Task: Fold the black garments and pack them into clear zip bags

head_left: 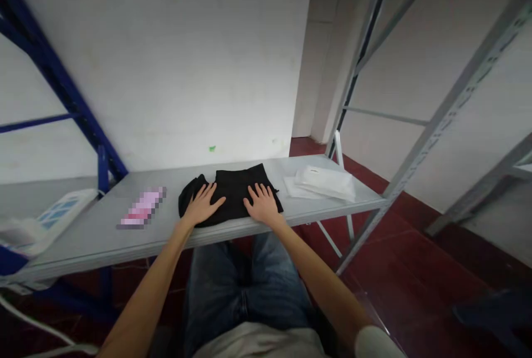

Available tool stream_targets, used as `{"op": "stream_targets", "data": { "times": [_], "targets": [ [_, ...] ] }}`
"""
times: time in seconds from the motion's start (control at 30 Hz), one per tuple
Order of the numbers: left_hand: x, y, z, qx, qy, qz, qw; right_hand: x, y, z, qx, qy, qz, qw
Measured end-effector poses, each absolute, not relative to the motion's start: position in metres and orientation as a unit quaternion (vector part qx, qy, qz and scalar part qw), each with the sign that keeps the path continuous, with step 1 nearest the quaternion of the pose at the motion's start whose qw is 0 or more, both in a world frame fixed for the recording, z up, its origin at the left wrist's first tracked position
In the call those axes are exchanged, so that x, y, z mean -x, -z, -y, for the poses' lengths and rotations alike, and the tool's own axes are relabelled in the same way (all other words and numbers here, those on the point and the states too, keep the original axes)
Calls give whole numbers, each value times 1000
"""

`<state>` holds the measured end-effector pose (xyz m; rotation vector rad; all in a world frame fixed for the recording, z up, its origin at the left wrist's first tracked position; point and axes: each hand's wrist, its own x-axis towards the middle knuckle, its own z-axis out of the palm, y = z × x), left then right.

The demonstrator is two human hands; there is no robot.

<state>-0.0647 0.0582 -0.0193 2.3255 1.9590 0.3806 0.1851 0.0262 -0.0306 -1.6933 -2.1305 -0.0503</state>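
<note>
A black piece of clothing (233, 192) lies on the grey shelf (170, 230) in front of me, partly folded and bunched at its left end. What kind of garment it is I cannot tell. My left hand (203, 207) rests on its left part, palm down with the fingers spread. On the right part of the cloth lies my right hand (262, 204), also flat and with fingers apart. Neither hand grips anything. The cloth beneath both palms is hidden.
White plastic packages (324, 182) lie at the shelf's right end. Left of the cloth is a blurred-out pink object (143, 207). A white power strip (62, 219) sits further left. Blue (62, 81) and grey (440, 108) metal uprights flank the shelf, with a white wall (208, 70) behind.
</note>
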Motion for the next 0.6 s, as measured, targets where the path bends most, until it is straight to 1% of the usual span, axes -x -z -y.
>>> {"op": "stream_targets", "data": {
  "times": [0.17,0.6],
  "targets": [
    [72,19,-55,-755,-88,-650,12,-191,33,-25,603,25,769,214],
    [73,20,-52,-732,-110,-672,-11,-190,32,-22,610,14,762,219]
  ]
}}
